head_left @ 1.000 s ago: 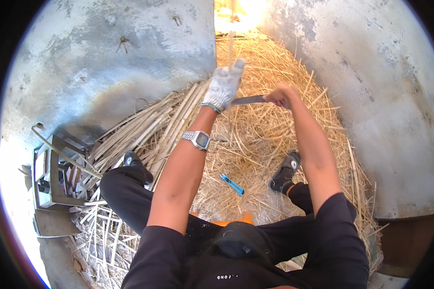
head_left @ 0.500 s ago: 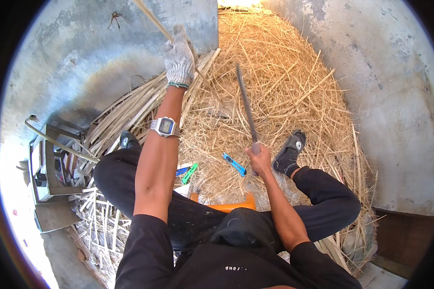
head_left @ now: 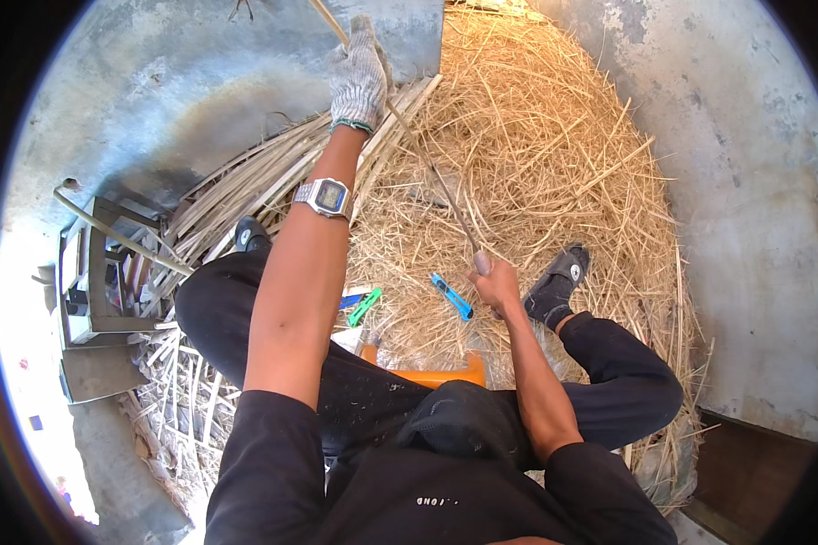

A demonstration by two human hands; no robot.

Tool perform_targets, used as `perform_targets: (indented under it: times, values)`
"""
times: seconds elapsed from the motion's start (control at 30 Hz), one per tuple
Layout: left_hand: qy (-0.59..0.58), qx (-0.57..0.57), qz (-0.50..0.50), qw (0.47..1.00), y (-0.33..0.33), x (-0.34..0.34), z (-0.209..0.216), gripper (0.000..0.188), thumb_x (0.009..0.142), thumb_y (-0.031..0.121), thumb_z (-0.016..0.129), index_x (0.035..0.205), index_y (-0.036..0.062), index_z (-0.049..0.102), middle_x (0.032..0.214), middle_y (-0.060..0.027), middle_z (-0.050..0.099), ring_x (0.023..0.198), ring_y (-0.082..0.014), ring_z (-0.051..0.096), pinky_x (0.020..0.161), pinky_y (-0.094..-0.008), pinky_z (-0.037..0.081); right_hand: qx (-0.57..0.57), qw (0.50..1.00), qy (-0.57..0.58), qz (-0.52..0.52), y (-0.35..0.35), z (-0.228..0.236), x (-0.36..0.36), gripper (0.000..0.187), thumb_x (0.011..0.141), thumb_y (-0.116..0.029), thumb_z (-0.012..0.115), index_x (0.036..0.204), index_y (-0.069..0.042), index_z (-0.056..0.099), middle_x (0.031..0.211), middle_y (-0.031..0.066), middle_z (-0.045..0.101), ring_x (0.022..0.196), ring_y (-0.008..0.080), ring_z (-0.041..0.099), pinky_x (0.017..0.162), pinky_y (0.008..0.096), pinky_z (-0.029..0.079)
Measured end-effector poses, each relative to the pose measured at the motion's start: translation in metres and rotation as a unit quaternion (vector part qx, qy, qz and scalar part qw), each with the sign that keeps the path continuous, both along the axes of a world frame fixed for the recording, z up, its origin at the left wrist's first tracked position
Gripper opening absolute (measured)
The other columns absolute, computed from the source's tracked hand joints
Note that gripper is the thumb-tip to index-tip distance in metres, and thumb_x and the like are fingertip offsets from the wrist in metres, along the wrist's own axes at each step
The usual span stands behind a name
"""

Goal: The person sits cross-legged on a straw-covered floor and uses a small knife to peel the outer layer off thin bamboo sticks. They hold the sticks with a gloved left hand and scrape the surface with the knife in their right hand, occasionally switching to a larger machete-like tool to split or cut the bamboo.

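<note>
My left hand [head_left: 358,86], in a grey knit glove, is closed around a long thin strip [head_left: 329,20], likely bamboo. The strip slants from the top edge down and right toward the knife. My bare right hand [head_left: 497,286] grips the handle of a long knife [head_left: 483,264]. Its narrow dark blade points away and to the left, seen nearly edge-on, and overlaps the strip's lower part; whether they touch I cannot tell. A light-blue utility knife [head_left: 452,296] lies left of my right hand. Beside my left forearm lie a green utility knife [head_left: 364,307] and a partly hidden dark-blue tool [head_left: 350,301].
Pale shavings [head_left: 536,136] cover the floor between two grey walls. Split strips [head_left: 254,168] are stacked along the left wall. A wooden rack [head_left: 109,324] stands at far left, with a stick [head_left: 123,238] above it. Something orange [head_left: 441,376] sits between my legs.
My gloved left hand has moved slightly up and right with the strip. The knife blade has tilted left and turned edge-on, coming into line with the strip.
</note>
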State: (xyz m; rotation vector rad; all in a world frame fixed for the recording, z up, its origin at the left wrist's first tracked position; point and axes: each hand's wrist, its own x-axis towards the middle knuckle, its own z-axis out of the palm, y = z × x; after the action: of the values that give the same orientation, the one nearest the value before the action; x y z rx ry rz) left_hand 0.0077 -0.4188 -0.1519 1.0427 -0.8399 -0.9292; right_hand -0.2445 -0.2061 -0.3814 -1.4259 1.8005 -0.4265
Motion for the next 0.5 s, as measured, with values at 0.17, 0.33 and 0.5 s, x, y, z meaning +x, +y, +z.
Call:
perform_targets:
  times: [0.17,0.33,0.5]
  values:
    - [0.033,-0.006,-0.049,0.998,-0.003,-0.008,-0.002,0.054,0.099,0.054,0.053,0.064,0.0143,0.046,0.046,0.0029,0.038,0.038,-0.01,0.037,0.036,-0.0298,0.031,0.259,0.929,-0.261,-0.029,-0.01,-0.003,-0.017,0.03,0.086,-0.02,0.076,0.082,-0.004,0.051,0.058,0.0037,0.051,0.042,0.012,0.046,0.041,0.0326,0.038]
    - [-0.151,0.088,-0.011,0.985,0.01,-0.049,0.026,0.059,0.096,0.062,0.052,0.065,0.0123,0.05,0.051,0.0012,0.047,0.042,-0.0105,0.046,0.038,-0.027,0.038,0.173,0.963,-0.2,-0.046,0.011,-0.029,0.001,0.034,0.086,-0.018,0.077,0.08,-0.009,0.044,0.054,-0.002,0.041,0.04,0.0111,0.04,0.04,0.0315,0.036]
    - [-0.102,0.05,-0.047,0.992,-0.004,-0.049,0.012,0.066,0.09,0.071,0.053,0.065,0.0104,0.054,0.053,-0.0013,0.05,0.049,-0.0123,0.048,0.046,-0.0322,0.041,0.195,0.916,-0.338,-0.095,0.019,-0.037,0.015,0.032,0.086,-0.021,0.077,0.078,-0.009,0.048,0.054,-0.0026,0.04,0.041,0.0108,0.04,0.04,0.0313,0.038]
